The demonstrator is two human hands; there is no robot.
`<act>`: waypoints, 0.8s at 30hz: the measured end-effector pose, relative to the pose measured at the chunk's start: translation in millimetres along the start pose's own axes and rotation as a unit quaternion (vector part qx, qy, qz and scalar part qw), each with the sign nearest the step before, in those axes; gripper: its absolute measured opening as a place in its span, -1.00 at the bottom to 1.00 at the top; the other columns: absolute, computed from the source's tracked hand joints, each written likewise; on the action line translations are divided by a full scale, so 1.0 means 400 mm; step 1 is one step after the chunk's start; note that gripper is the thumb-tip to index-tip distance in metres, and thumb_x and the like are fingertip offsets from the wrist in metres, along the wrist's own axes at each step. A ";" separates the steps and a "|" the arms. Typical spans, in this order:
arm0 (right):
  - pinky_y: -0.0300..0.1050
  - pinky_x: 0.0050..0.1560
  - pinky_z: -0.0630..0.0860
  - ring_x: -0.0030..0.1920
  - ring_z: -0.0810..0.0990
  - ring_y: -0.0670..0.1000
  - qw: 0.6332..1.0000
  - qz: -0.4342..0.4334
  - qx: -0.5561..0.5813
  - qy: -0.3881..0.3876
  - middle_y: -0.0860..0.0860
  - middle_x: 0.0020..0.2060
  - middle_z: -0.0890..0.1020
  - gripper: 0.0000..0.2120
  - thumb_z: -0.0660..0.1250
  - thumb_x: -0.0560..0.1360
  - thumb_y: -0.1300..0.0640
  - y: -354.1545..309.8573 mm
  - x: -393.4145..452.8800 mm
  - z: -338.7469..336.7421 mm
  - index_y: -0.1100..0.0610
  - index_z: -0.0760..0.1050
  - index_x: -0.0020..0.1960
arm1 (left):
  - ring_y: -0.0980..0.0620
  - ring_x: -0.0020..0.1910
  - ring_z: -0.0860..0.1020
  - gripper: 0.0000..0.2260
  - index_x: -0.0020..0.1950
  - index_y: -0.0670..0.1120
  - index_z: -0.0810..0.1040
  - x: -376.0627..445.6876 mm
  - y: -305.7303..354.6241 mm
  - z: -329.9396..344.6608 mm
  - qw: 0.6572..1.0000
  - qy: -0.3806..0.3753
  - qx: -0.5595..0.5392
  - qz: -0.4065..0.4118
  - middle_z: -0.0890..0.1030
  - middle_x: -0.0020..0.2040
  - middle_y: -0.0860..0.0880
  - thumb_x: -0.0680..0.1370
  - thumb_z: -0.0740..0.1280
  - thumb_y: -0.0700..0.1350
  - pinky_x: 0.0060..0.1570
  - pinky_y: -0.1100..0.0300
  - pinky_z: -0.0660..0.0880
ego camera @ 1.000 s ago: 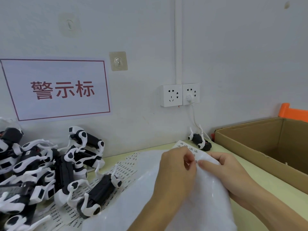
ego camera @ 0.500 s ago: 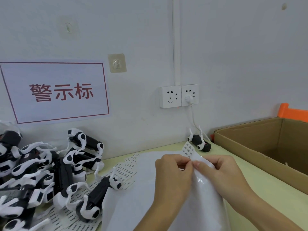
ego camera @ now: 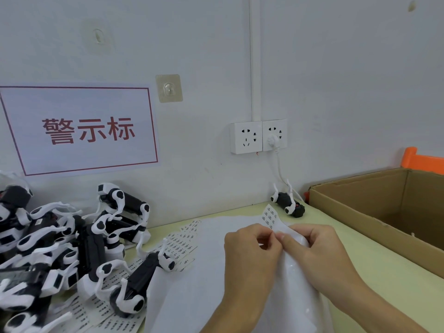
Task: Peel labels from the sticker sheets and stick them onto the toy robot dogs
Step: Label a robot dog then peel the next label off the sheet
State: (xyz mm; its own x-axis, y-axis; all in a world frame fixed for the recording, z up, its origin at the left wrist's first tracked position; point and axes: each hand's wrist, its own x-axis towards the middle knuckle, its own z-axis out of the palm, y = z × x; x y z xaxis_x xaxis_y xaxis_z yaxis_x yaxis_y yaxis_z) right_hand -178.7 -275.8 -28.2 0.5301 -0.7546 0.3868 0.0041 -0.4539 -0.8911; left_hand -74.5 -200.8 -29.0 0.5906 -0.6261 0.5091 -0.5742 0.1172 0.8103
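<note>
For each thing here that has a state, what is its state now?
left hand: pinches the sticker sheet
right hand: pinches the same sheet
sticker sheet: lifted, corner curled up
cardboard box: open
right socket: plug in
left socket: no plug
toy dogs: piled on loose sheets

Bare forearms, apparently no sleeves

Both hands, left hand [ego camera: 249, 258] and right hand [ego camera: 319, 255], pinch the sticker sheet [ego camera: 270, 216]; toy dogs [ego camera: 72, 241] piled left.
</note>
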 end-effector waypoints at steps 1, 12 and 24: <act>-0.15 -0.35 0.29 -0.37 0.38 -0.03 1.000 -0.002 0.000 0.000 0.27 -0.39 0.52 -0.75 0.38 0.55 0.19 -0.002 -0.001 0.002 0.26 0.62 -0.28 | 0.15 -0.26 0.64 -0.87 -0.24 -0.07 0.71 -0.001 -0.001 0.001 1.000 0.003 0.008 0.003 0.67 -0.32 0.12 0.50 0.43 -0.18 -0.17 0.25 0.57; 0.11 -0.09 0.58 -0.21 0.65 0.14 0.993 0.093 0.070 -0.023 0.27 -0.19 0.70 -0.85 0.39 0.53 0.18 0.009 0.006 -0.007 0.18 0.72 -0.13 | 0.24 -0.22 0.65 -0.88 -0.23 -0.05 0.72 0.001 -0.010 0.001 0.999 0.007 -0.038 -0.025 0.69 -0.31 0.15 0.47 0.44 -0.22 -0.20 0.48 0.48; -0.03 -0.15 0.28 -0.25 0.37 0.06 0.994 0.105 0.041 -0.008 0.10 -0.29 0.46 -0.68 0.36 0.54 0.16 0.003 0.005 -0.004 0.47 0.48 -0.07 | -0.06 -0.19 0.62 -0.82 -0.22 -0.18 0.67 0.016 -0.021 -0.005 0.997 -0.071 0.040 0.010 0.67 -0.27 -0.11 0.54 0.34 -0.17 -0.09 -0.03 0.56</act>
State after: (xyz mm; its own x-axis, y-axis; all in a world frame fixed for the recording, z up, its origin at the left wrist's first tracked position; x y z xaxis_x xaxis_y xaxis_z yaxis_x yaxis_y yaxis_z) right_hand -179.0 -278.7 -28.2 0.5400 -0.8205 0.1874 -0.0382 -0.2464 -0.9684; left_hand -64.7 -204.3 -32.0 0.4959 -0.7277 0.4739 -0.6311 0.0728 0.7722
